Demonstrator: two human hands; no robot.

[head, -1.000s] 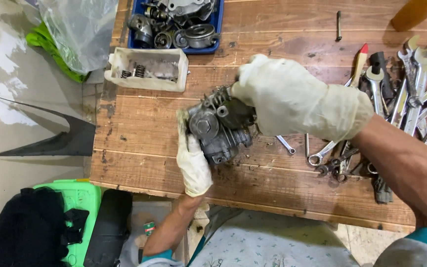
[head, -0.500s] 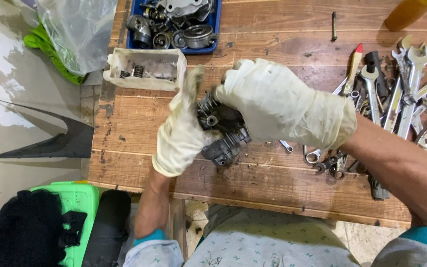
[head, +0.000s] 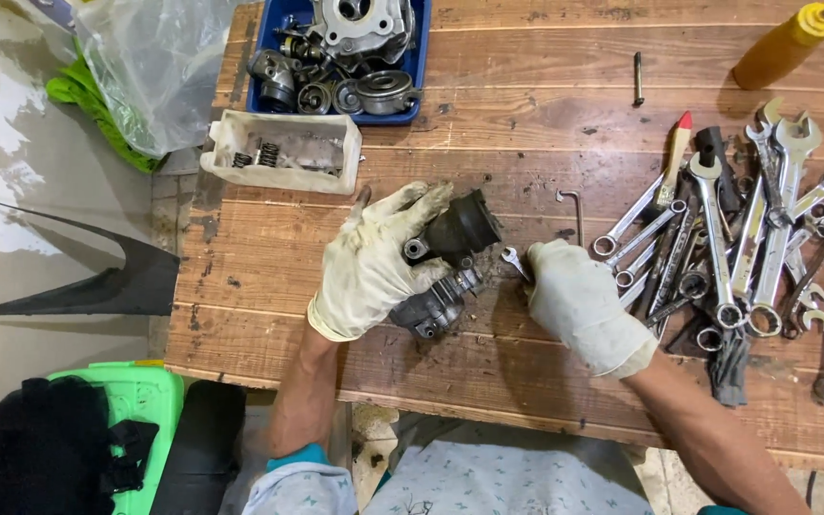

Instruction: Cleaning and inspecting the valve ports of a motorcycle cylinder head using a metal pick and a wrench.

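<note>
A dark, greasy metal engine part lies on the wooden workbench. My left hand, in a dirty white glove, rests over its left side and grips it. My right hand, also gloved, sits just right of the part with its fingers closed around a small open-end wrench, whose head points up and to the left toward the part.
A pile of several wrenches covers the bench's right side. A white tray with springs and a blue bin of engine parts stand at the back. An amber squeeze bottle lies far right. A small bent rod lies nearby.
My right hand has left the engine part and moved right to the small wrench. My left hand has shifted on top of the part, which now lies turned on the bench.
</note>
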